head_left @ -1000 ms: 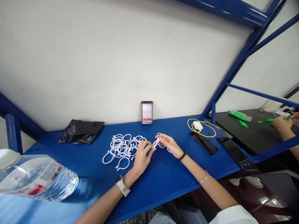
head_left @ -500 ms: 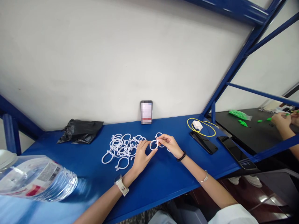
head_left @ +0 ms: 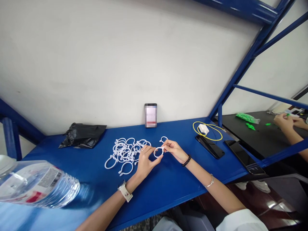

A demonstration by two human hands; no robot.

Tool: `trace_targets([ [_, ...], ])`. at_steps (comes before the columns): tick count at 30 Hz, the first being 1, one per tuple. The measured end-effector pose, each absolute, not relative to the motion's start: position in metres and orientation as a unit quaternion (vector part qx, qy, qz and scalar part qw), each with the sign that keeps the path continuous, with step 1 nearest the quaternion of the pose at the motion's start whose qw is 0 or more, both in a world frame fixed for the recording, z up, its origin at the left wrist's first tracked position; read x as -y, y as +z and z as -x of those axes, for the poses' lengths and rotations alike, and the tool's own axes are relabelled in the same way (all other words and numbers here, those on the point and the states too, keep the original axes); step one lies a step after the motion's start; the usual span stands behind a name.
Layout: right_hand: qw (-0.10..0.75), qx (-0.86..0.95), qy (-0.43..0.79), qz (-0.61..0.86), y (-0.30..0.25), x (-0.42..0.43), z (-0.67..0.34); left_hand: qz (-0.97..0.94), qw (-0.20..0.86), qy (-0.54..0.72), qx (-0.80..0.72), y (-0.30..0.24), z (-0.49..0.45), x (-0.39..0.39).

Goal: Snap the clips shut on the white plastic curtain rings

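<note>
A white plastic shower curtain ring (head_left: 154, 152) is held up between my two hands, above the blue tabletop. My left hand (head_left: 145, 162) holds its left side and lower edge between thumb and fingers. My right hand (head_left: 176, 151) pinches the ring's right side, at the joint where its ends meet; the fingertips partly hide this joint. To the left lies a loose pile of similar white rings (head_left: 125, 154), some seen behind my left fingers. Another white ring (head_left: 164, 137) rests just beyond my right fingertips, partly covered by them.
A phone (head_left: 150, 115) leans upright against the wall. A black plastic bag (head_left: 83, 135) and a large water bottle (head_left: 45, 184) are at left. At right lie a charger (head_left: 203, 129) with yellow cable and two dark phones (head_left: 210, 147). A co-worker's hands (head_left: 286, 122) handle green pieces beyond the frame.
The held ring has shifted slightly left and down, and my right hand has turned a little with it. White rings partly visible under my right hand are now hidden. The co-worker's hands moved left.
</note>
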State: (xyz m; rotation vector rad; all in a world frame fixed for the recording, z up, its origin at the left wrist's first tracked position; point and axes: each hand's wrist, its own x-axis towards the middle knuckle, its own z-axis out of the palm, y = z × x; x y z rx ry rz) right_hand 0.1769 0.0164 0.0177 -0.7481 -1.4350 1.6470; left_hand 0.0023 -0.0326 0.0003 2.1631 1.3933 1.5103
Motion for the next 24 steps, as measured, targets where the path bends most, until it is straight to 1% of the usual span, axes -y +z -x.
trace_targets([
  [3, 0.4, 0.556, 0.662, 0.304, 0.02, -0.013, -0.174, -0.72, 0.103, 0.496, -0.474, 0.003, -0.003, 0.034],
  [6, 0.405, 0.561, 0.646, 0.324, 0.025, -0.011, -0.173, -0.725, 0.132, 0.473, -0.483, 0.003, -0.004, 0.033],
  [13, 0.476, 0.607, 0.504, 0.389, 0.035, -0.021, -0.185, -0.752, 0.101, 0.431, -0.488, -0.006, -0.004, 0.032],
  [17, 0.478, 0.615, 0.485, 0.397, 0.031, -0.026, -0.188, -0.749, 0.051, 0.412, -0.516, -0.008, -0.002, 0.03],
  [20, 0.445, 0.653, 0.467, 0.396, 0.028, -0.024, -0.185, -0.734, -0.021, 0.391, -0.555, -0.011, 0.001, 0.027],
  [24, 0.382, 0.743, 0.384, 0.394, 0.026, -0.018, -0.178, -0.72, -0.103, 0.338, -0.597, -0.018, 0.006, 0.022],
])
